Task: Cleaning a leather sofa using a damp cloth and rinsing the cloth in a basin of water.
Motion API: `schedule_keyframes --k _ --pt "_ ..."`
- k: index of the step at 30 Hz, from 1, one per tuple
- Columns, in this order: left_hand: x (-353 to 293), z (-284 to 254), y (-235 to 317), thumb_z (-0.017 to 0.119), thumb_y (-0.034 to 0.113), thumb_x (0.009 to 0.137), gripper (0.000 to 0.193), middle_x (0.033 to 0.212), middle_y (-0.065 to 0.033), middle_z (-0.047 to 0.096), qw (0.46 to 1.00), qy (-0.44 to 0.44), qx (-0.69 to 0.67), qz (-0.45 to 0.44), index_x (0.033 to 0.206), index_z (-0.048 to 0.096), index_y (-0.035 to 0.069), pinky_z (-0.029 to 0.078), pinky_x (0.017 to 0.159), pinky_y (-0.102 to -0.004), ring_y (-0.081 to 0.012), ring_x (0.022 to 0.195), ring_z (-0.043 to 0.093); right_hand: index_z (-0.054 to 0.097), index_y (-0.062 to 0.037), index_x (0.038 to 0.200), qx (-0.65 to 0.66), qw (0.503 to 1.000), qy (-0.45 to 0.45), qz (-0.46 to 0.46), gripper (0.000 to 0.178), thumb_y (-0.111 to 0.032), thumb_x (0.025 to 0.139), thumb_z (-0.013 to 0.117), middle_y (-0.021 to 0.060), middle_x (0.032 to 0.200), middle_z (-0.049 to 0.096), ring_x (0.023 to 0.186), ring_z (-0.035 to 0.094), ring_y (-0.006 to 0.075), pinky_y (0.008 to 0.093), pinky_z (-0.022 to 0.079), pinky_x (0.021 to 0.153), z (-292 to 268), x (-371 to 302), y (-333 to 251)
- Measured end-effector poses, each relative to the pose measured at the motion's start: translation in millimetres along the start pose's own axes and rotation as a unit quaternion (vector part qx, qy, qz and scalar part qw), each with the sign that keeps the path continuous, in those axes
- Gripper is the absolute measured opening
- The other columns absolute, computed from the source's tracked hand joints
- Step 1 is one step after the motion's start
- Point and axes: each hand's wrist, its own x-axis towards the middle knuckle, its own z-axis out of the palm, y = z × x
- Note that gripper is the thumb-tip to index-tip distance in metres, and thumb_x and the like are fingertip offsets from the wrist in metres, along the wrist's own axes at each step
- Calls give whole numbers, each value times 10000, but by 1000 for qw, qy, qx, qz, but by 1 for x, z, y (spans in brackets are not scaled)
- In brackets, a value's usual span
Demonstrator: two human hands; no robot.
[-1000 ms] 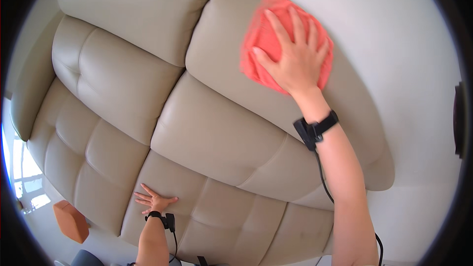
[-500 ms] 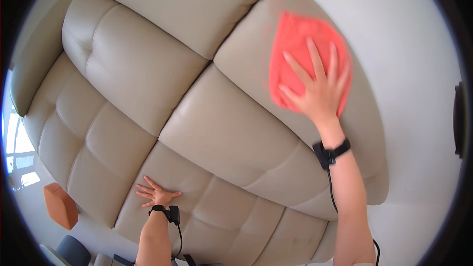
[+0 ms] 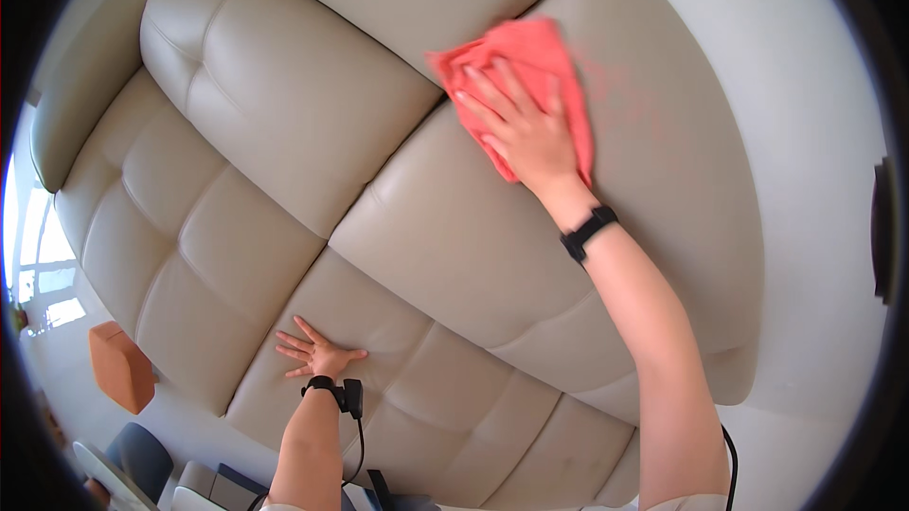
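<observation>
A coral-red cloth (image 3: 559, 52) lies under my right hand (image 3: 532, 137), which presses it against the top of the beige leather sofa's backrest (image 3: 653, 123), by the seam between two sections. The fingers of that hand are spread flat over the cloth, slightly blurred. Lower down, my left hand (image 3: 324, 356) rests on the sofa's seat cushion (image 3: 379, 312) with its fingers spread and nothing in it. Both wrists wear black straps; a small box with a cable shows on the left one.
A pale wall (image 3: 814, 227) runs behind the sofa along the right. An orange block-shaped seat (image 3: 121, 367) stands on the floor at the left, with a dark grey chair (image 3: 142, 459) nearer. Light reflects off the floor at the far left.
My right hand has moved the cloth leftward across the backrest, from near the wall side to the seam. My left hand stays on the seat cushion; the view has shifted slightly.
</observation>
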Motion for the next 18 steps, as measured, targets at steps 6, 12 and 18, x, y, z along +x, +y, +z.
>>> schedule_keyframes --k 6,12,18 --pt "-1 -4 -1 931 441 348 1649 1405 -216 -409 1000 1 6 -8 1379 -344 260 -49 955 -754 -416 1318 -344 362 -266 1405 -117 986 -29 -116 632 -334 821 593 -69 1455 318 1315 324 167 567 188 1104 4 17 -1" --pt "2 -9 -4 932 444 346 1656 1392 -211 -429 1000 4 10 -20 1368 -360 261 -42 967 -746 -410 1315 -352 533 -371 1255 75 992 -27 96 422 -350 839 601 -109 1207 536 1192 426 149 562 374 876 -14 -148 26" --pt "1 -4 0 931 452 339 1661 1394 -216 -424 999 0 24 -25 1371 -356 260 -19 969 -749 -410 1318 -347 674 -235 1016 163 896 -307 277 262 -410 837 596 -72 1144 585 860 597 180 422 461 706 -11 -263 27"
